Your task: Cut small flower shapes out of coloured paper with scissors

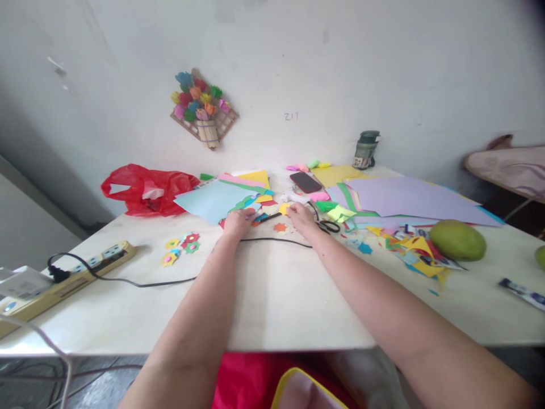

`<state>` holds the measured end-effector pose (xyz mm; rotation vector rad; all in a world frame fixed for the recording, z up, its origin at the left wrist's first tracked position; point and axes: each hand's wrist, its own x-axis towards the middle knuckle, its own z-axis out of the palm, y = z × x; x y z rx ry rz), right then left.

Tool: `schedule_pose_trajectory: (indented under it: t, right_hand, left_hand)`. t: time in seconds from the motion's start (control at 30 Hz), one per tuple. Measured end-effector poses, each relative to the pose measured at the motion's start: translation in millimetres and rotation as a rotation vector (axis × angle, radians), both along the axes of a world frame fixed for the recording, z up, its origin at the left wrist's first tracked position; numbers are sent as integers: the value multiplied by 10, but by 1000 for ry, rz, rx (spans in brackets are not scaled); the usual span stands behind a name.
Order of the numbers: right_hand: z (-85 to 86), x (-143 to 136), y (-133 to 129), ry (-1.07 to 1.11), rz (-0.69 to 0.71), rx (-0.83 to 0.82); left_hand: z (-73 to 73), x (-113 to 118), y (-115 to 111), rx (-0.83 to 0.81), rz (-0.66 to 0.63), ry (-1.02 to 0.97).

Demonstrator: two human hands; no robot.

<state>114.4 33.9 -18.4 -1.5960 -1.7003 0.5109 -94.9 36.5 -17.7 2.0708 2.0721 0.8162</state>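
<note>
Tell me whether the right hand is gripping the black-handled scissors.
No, the black-handled scissors lie on the table beside the right hand, which holds a small yellow paper piece.

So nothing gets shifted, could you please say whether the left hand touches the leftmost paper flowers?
Apart: the head view shows bare tabletop between the left hand and the leftmost paper flowers.

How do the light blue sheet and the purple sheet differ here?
Colour: the blue sheet is pale blue; the purple sheet is soft violet.
Place: the blue sheet lies by the left hand; the purple sheet lies well right of the right hand.
Extent: the purple sheet spans more of the picture than the blue sheet.
Shared: both lie among other coloured papers.
</note>
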Motion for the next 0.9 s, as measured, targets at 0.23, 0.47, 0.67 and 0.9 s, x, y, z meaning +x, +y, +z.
schedule_pose_trajectory:
  t: [0.23, 0.47, 0.67, 0.9]
  right_hand:
    - [-19, 2, 25, 38, -1, -4]
    - [-9, 9, 18, 81, 5, -23]
    - [22, -8, -5, 56, -8, -28]
    - [-9, -10, 37, 33, -10, -11]
  left_hand:
    - [10, 76, -36, 90, -59, 112]
    - [183, 245, 70, 8, -1, 128]
    - [293, 425, 190, -47, 7, 194]
    - [220, 552, 234, -83, 37, 156]
